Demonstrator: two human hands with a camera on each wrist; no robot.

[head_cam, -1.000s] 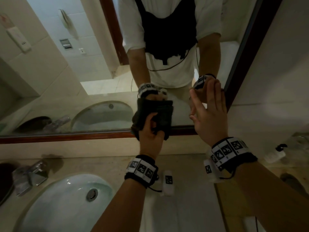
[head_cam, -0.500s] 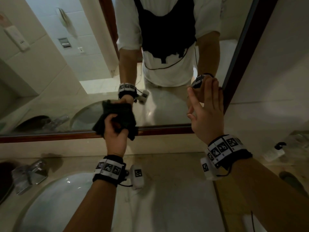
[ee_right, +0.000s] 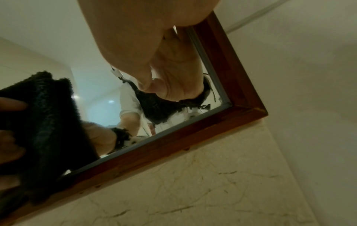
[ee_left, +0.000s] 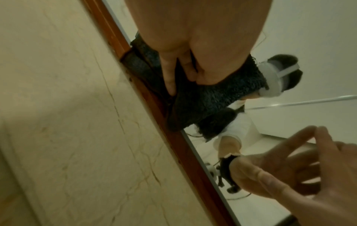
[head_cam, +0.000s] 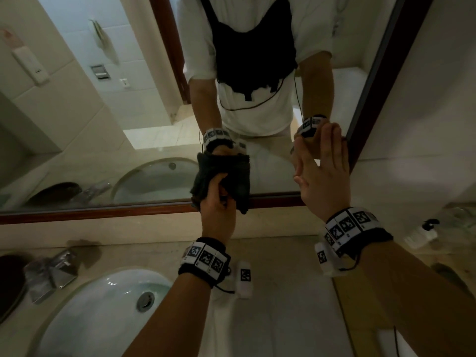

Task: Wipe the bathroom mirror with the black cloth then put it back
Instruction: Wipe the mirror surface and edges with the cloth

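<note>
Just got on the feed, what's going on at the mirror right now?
A person is wiping the wood-framed bathroom mirror. Their left hand grips a bunched black terry cloth and presses it on the glass at the lower edge, overlapping the bottom frame rail. The right hand is held up open, fingers straight, at the mirror's lower right corner; whether it touches the glass cannot be told. Below sits the white oval sink basin. The cloth is not yet put back.

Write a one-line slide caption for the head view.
Left hand presses the black cloth along the mirror's lower edge; right hand rests flat on the glass.
</note>
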